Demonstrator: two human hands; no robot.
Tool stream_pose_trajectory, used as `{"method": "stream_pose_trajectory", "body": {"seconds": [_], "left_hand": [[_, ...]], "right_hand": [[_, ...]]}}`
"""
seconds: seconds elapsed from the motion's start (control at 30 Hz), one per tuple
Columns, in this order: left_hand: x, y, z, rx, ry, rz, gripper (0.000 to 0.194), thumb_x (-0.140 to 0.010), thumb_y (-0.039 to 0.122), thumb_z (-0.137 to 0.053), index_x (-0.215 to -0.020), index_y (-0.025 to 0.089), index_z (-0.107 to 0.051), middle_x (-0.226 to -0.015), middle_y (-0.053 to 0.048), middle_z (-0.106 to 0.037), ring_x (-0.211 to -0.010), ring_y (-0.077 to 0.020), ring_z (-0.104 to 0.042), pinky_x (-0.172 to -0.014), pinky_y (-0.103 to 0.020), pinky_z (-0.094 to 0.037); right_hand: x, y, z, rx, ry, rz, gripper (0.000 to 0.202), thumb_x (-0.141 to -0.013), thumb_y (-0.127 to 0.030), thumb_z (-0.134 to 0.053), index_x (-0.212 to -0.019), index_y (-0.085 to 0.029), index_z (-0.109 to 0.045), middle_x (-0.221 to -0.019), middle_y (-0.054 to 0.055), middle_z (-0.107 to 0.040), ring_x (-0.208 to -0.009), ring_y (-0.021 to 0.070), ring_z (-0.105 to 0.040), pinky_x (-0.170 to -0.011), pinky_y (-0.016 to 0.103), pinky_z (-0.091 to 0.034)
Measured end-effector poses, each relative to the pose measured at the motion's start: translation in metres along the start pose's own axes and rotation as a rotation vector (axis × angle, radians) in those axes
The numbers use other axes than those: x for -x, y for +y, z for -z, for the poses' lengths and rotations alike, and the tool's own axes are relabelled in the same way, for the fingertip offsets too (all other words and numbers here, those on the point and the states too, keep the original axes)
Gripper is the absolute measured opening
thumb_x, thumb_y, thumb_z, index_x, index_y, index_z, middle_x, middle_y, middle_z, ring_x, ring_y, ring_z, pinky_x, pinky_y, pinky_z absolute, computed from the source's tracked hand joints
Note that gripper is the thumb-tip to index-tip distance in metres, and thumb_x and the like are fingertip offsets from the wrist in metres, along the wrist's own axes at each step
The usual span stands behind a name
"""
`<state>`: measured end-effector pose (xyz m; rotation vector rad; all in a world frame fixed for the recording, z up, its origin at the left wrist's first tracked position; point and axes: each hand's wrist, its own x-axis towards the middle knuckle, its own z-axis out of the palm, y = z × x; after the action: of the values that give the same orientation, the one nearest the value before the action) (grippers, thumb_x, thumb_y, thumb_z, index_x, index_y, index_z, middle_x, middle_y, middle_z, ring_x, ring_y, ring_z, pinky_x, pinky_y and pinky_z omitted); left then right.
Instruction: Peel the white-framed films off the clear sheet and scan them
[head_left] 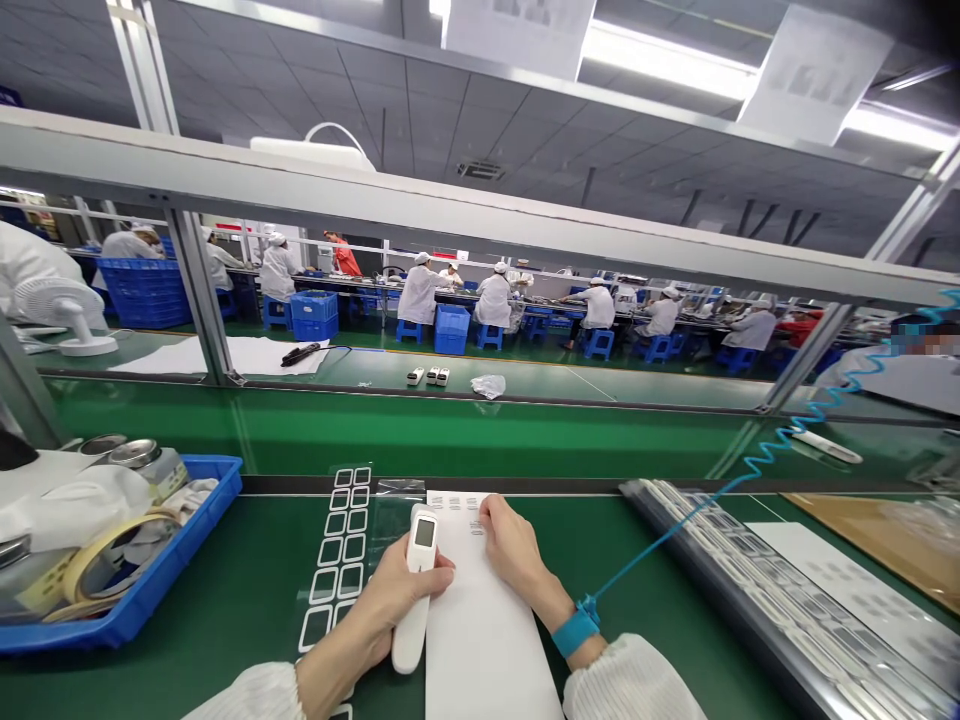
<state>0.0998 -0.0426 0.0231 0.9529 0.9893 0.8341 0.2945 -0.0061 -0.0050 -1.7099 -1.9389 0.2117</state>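
White device (pixel 409 634) sat gripped in the left hand (pixel 391 594); at its two o'clock, the right hand (pixel 513 546) touched the paper sheet (pixel 481 640), its grip unclear.

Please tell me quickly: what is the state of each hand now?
Left hand: closed, holding a white handheld device.
Right hand: curled over the white sheet; whether it pinches anything cannot be told.

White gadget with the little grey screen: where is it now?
In the head view, the white gadget is low and just left of centre, held in the left hand, at the left edge of the long white sheet.
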Motion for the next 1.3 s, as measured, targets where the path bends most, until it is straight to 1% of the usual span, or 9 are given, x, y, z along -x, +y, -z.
{"method": "stream_pose_trajectory", "body": {"seconds": [0.13,0.3,0.4,0.5,0.63,0.8,1.03,1.13,1.3], "left_hand": [[-0.001,-0.002,0.000,-0.003,0.047,0.018,0.040,-0.054,0.023,-0.080,-0.087,0.014,-0.059,-0.086,-0.005,-0.064,-0.065,-0.0123,-0.055,-0.064,-0.025,-0.046],[-0.004,-0.007,-0.001,0.056,0.103,0.036,0.058,-0.048,0.026,-0.086,-0.097,0.015,-0.058,-0.107,-0.010,-0.062,-0.078,-0.0185,-0.062,-0.071,-0.030,-0.050],[-0.003,-0.007,-0.003,0.067,0.111,0.015,0.057,-0.047,0.027,-0.087,-0.093,0.015,-0.057,-0.100,-0.008,-0.063,-0.078,-0.0179,-0.062,-0.072,-0.029,-0.051],[0.003,-0.002,-0.003,0.064,0.100,-0.031,0.052,-0.052,0.037,-0.086,-0.088,0.015,-0.055,-0.073,-0.002,-0.061,-0.065,-0.0142,-0.059,-0.065,-0.027,-0.050],[0.018,0.007,0.003,0.145,0.131,-0.103,0.048,-0.067,0.057,-0.072,-0.087,0.017,-0.053,-0.064,0.003,-0.054,-0.050,-0.0097,-0.049,-0.056,-0.027,-0.049],[0.027,0.008,0.017,0.428,0.120,-0.078,0.052,-0.077,0.064,-0.056,-0.091,0.013,-0.059,-0.068,-0.003,-0.058,-0.059,-0.0139,-0.055,-0.062,-0.030,-0.050],[0.025,0.001,0.015,0.441,0.135,-0.097,0.056,-0.079,0.067,-0.050,-0.089,0.012,-0.058,-0.059,-0.003,-0.056,-0.054,-0.0133,-0.051,-0.055,-0.027,-0.045],[0.029,0.000,0.012,0.400,0.076,-0.104,0.051,-0.080,0.064,-0.050,-0.091,0.015,-0.054,-0.060,-0.002,-0.056,-0.054,-0.0130,-0.050,-0.054,-0.025,-0.042],[0.034,-0.001,0.010,0.295,0.010,-0.169,0.043,-0.070,0.035,-0.068,-0.105,0.018,-0.049,-0.063,0.001,-0.056,-0.053,-0.0116,-0.049,-0.055,-0.024,-0.039]], "right_hand": [[0.001,0.000,0.000,-0.067,0.014,0.028,0.011,-0.087,-0.013,-0.044,-0.087,-0.021,-0.050,-0.083,0.001,-0.058,-0.071,0.0181,-0.053,-0.059,0.025,-0.028],[-0.006,0.011,-0.005,-0.221,0.027,-0.015,0.012,-0.081,-0.013,-0.045,-0.073,-0.020,-0.051,-0.076,0.001,-0.058,-0.071,0.0184,-0.053,-0.061,0.026,-0.032],[-0.012,0.022,-0.004,-0.366,0.032,-0.044,0.011,-0.080,-0.018,-0.043,-0.071,-0.019,-0.049,-0.067,0.000,-0.055,-0.063,0.0170,-0.052,-0.057,0.025,-0.035],[-0.018,0.023,0.004,-0.510,0.058,-0.038,0.012,-0.079,-0.026,-0.044,-0.069,-0.019,-0.048,-0.063,-0.001,-0.050,-0.059,0.0159,-0.048,-0.054,0.025,-0.036],[-0.020,-0.002,0.023,-0.675,0.055,0.001,0.016,-0.079,-0.033,-0.047,-0.071,-0.019,-0.048,-0.062,-0.001,-0.046,-0.053,0.0133,-0.040,-0.049,0.024,-0.032],[-0.009,-0.063,0.044,-0.909,-0.148,0.083,0.018,-0.079,-0.036,-0.054,-0.072,-0.019,-0.050,-0.060,-0.004,-0.040,-0.050,0.0102,-0.033,-0.044,0.021,-0.027],[0.009,-0.113,0.030,-1.011,-0.379,0.188,0.011,-0.085,-0.027,-0.048,-0.076,-0.021,-0.048,-0.065,-0.003,-0.049,-0.053,0.0130,-0.050,-0.049,0.023,-0.040],[0.009,-0.112,0.023,-0.882,-0.260,0.231,0.012,-0.086,-0.020,-0.046,-0.074,-0.021,-0.048,-0.068,-0.002,-0.049,-0.058,0.0137,-0.050,-0.052,0.023,-0.039],[0.005,-0.107,0.018,-0.760,-0.111,0.298,0.016,-0.086,-0.013,-0.045,-0.074,-0.019,-0.052,-0.073,0.000,-0.050,-0.066,0.0142,-0.047,-0.058,0.024,-0.038]]}}
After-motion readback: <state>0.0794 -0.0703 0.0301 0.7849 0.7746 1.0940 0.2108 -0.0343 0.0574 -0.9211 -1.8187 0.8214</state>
